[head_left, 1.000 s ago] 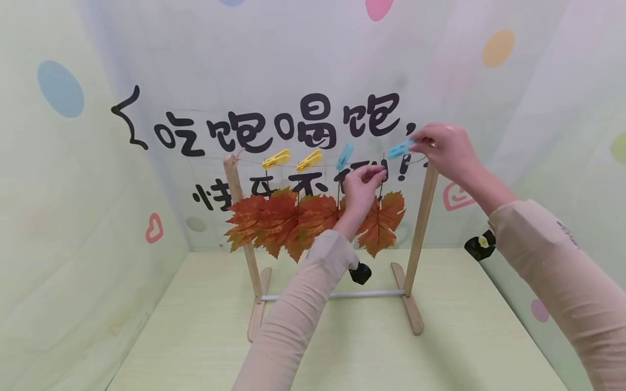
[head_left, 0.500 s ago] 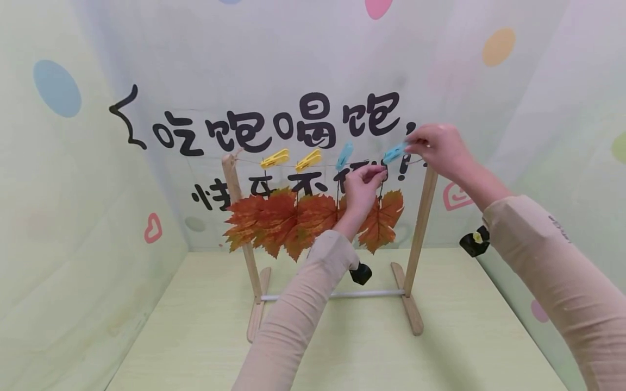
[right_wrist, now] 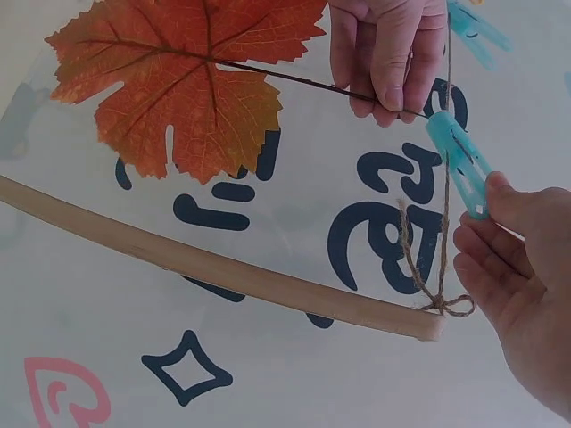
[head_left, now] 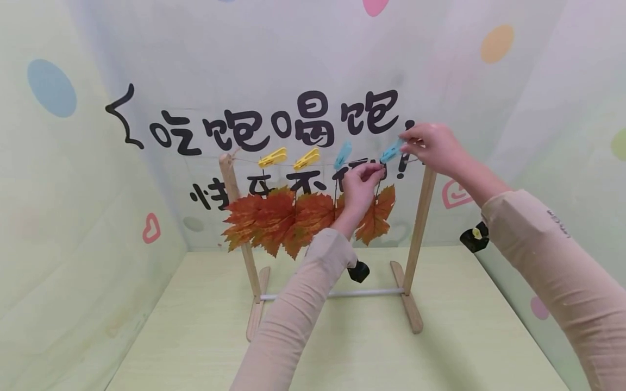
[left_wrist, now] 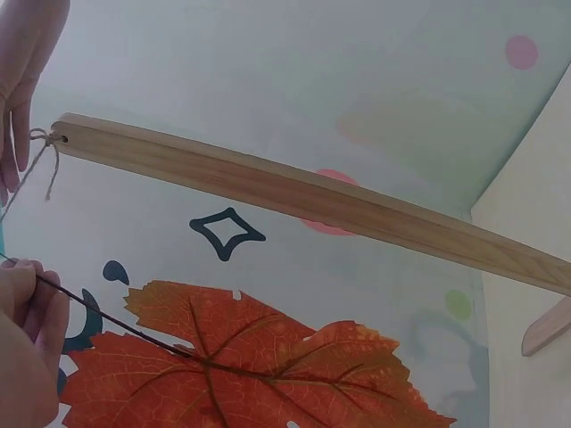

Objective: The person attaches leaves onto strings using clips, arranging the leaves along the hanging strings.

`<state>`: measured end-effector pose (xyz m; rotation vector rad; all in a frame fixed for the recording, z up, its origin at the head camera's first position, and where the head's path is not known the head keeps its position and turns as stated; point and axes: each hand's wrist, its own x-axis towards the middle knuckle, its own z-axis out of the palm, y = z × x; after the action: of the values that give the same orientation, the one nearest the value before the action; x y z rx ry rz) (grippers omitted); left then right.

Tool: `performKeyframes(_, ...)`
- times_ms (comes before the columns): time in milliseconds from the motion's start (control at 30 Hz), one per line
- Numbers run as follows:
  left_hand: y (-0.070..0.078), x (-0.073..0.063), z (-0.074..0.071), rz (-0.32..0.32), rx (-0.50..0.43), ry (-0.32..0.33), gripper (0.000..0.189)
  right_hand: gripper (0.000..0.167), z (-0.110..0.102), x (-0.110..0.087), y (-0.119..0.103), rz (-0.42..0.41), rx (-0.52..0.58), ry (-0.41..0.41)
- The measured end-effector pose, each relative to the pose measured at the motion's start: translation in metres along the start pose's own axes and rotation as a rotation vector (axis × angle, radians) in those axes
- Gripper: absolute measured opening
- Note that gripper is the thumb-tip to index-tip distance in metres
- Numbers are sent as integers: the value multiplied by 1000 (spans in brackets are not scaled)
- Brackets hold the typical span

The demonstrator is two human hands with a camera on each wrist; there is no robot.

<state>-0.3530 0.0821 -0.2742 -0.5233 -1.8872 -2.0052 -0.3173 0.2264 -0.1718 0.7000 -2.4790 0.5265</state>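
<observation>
My left hand [head_left: 361, 187] pinches the thin dark stem [right_wrist: 303, 82] of an orange-red maple leaf [right_wrist: 192, 80] near its top end. The leaf hangs below those fingers, partly behind the forearm in the head view. Between thumb and fingers of my right hand [head_left: 435, 149] are the handle ends of a light blue clothespin [right_wrist: 458, 160]. Its nose lies over the twine [right_wrist: 446, 196], right at the stem's tip. To the left, another blue clothespin [head_left: 343, 155] and two yellow clothespins [head_left: 307, 158] sit on the line, with more orange leaves [head_left: 274, 217] hanging beneath.
A wooden post [head_left: 421, 228] on each side carries the twine, knotted at the top. The posts stand on wooden feet [head_left: 412, 312], joined low down by a white rod [head_left: 367, 293], on a pale table [head_left: 342, 347]. Behind is a printed cloth backdrop [head_left: 220, 54].
My right hand has moved slightly left and brought the blue clothespin onto the twine at the stem tip. The left hand keeps its pinch, and its leaf has turned a little.
</observation>
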Motion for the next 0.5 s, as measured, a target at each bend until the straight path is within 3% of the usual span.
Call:
performKeyframes(200,1,-2,-1,-16,6,-5,14,28,1,-3,-1,32,52,-5)
performKeyframes(500,1,-3,-3,23,63,-8,16,32,1,-5,-1,22,68,33)
